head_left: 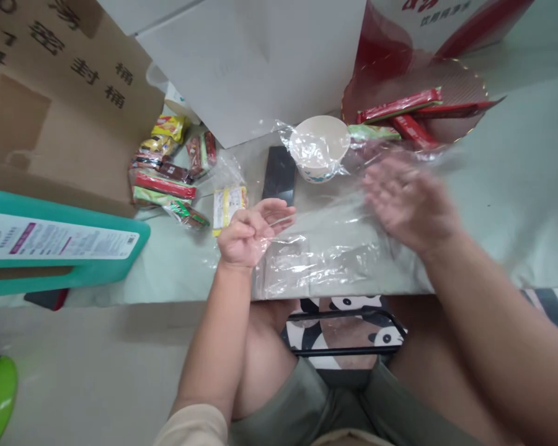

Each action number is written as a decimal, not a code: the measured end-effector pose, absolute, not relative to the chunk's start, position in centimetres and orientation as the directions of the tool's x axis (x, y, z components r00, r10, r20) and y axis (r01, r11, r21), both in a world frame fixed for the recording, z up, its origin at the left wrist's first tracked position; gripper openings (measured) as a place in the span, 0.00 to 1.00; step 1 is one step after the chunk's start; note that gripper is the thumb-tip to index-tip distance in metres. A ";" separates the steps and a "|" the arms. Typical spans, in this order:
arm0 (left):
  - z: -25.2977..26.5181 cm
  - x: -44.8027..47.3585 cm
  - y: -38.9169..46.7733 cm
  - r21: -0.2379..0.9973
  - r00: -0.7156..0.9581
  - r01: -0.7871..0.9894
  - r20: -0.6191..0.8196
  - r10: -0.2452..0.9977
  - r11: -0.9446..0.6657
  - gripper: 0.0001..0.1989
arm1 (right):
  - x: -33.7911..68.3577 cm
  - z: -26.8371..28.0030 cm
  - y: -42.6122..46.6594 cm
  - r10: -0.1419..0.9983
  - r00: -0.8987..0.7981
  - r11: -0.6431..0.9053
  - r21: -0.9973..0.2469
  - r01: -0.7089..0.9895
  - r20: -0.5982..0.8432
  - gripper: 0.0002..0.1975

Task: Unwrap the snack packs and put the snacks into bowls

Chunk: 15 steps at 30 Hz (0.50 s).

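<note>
My left hand is closed, with its fingers on the edge of a clear plastic bag that lies along the front of the table. My right hand is smeared by motion, its palm up and its fingers stretched out, just below the basket's edge. Between and beyond the hands stands a white paper bowl with clear plastic film in and over its left side. A dark phone lies left of the bowl. Close to my left hand is a yellow and white packet.
Several wrapped snacks are heaped at the left by a cardboard box. A clear basket with red snack packets stands back right. White boxes block the back; a teal-handled container juts in at left.
</note>
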<state>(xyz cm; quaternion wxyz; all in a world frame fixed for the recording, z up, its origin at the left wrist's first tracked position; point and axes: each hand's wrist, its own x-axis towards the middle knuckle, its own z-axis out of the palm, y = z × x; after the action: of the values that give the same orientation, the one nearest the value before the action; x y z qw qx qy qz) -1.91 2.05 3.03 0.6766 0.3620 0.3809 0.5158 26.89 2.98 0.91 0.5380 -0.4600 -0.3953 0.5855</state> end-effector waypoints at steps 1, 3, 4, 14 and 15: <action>3.0 -1.6 2.2 0.885 0.176 -0.420 -0.139 0.975 0.202 0.20 | 26.3 0.6 2.7 0.985 -0.078 -0.169 -0.945 -0.279 -0.153 0.24; 2.7 -1.2 2.6 0.891 0.165 -0.409 -0.140 0.976 0.197 0.16 | 25.3 0.2 2.4 0.965 -0.198 -0.212 -0.956 -0.201 -0.173 0.20; 2.6 -1.1 2.7 0.896 0.150 -0.400 -0.144 0.978 0.193 0.14 | 25.0 0.1 2.3 0.966 -0.206 -0.189 -0.971 -0.147 -0.157 0.17; 1.2 -0.8 3.8 0.976 0.072 -0.155 -0.142 0.987 0.152 0.12 | 26.5 0.4 2.3 0.941 0.314 0.082 -0.986 0.146 0.125 0.02; 1.0 -0.7 3.9 0.982 0.035 -0.140 -0.124 0.992 0.128 0.10 | 26.6 0.5 2.0 0.920 0.343 0.138 -0.977 0.164 0.188 0.03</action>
<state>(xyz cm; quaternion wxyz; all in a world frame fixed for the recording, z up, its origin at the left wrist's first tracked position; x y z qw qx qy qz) -0.66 3.92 1.04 0.5716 0.4369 0.4871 0.4952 26.57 2.04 0.51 0.5869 -0.5720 -0.4740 0.3220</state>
